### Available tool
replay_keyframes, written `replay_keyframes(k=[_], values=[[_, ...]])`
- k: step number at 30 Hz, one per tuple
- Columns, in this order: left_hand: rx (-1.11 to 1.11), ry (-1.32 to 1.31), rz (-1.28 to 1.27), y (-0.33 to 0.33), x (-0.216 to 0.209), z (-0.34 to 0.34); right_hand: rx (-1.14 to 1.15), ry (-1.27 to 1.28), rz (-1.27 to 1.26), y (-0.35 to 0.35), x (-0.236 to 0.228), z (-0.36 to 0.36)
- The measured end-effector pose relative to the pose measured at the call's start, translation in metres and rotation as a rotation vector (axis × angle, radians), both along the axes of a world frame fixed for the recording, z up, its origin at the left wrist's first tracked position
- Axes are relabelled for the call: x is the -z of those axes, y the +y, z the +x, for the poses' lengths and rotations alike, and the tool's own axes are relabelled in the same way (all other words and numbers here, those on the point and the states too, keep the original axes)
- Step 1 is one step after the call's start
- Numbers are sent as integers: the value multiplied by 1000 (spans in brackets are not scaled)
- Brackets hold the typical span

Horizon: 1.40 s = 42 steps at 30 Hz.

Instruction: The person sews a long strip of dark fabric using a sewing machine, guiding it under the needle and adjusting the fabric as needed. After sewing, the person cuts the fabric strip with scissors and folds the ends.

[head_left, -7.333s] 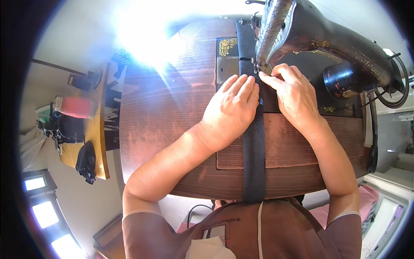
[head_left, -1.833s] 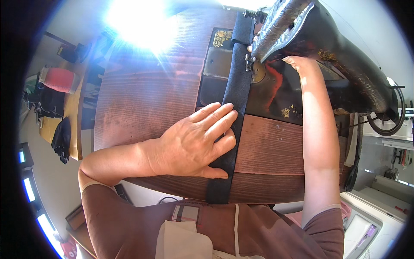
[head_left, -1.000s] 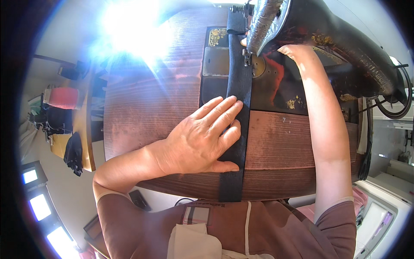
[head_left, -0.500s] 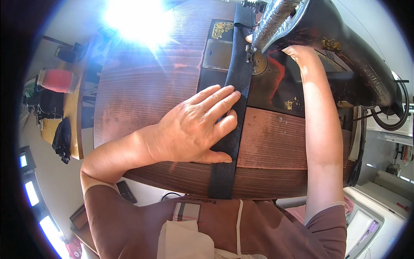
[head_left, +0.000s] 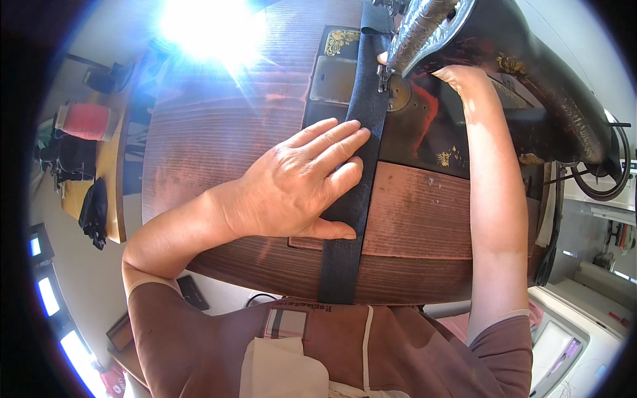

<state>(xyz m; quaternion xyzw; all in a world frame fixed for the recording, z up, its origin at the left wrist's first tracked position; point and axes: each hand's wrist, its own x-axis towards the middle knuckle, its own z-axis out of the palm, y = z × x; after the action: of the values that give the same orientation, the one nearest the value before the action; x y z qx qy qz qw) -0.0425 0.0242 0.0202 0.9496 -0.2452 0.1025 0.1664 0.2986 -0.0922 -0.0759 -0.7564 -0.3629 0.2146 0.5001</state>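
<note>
A long dark fabric strip [head_left: 343,268] runs from the table's near edge up under the presser foot [head_left: 383,78] of a black sewing machine [head_left: 511,53] with gold decoration. My left hand [head_left: 302,179] lies flat across the strip, its fingers stretched out and its thumb on the strip's near part. My right hand [head_left: 458,76] reaches behind the machine's head, mostly hidden by it. One fingertip shows beside the strip near the presser foot. What the other fingers do there is hidden.
The machine bed sits in a brown wooden table [head_left: 219,152]. At the left, a red thread cone [head_left: 87,121] and a dark cloth [head_left: 97,212] are by a side table. Strong glare washes out the far left. Cables hang at the machine's right end.
My left hand has slid slightly away from me, and the strip has shifted the same way under the presser foot. My right arm stays nearly in place.
</note>
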Motion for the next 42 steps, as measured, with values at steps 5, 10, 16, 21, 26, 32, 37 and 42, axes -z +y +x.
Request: replay_keyframes(k=[5,10,16,21,26,32,37,42], values=[[-8,-25,11,1,2,1,3,-8,6,0,1,1],[-14,-47,28,2,2,3,2,-13,10,-1,-2,3],[26,-137,56,-1,-2,5,6,-18,10,1,1,2],[71,-182,40,-3,-1,4,11,-21,18,3,1,3],[30,-171,18,-5,-2,2,10,-26,18,3,1,3],[6,-147,17,-8,-5,1,16,-17,21,0,-1,5],[5,-143,9,-5,-4,2,9,-48,4,-3,10,9],[-8,-130,-4,-4,-3,3,-12,-69,-4,-1,7,6]])
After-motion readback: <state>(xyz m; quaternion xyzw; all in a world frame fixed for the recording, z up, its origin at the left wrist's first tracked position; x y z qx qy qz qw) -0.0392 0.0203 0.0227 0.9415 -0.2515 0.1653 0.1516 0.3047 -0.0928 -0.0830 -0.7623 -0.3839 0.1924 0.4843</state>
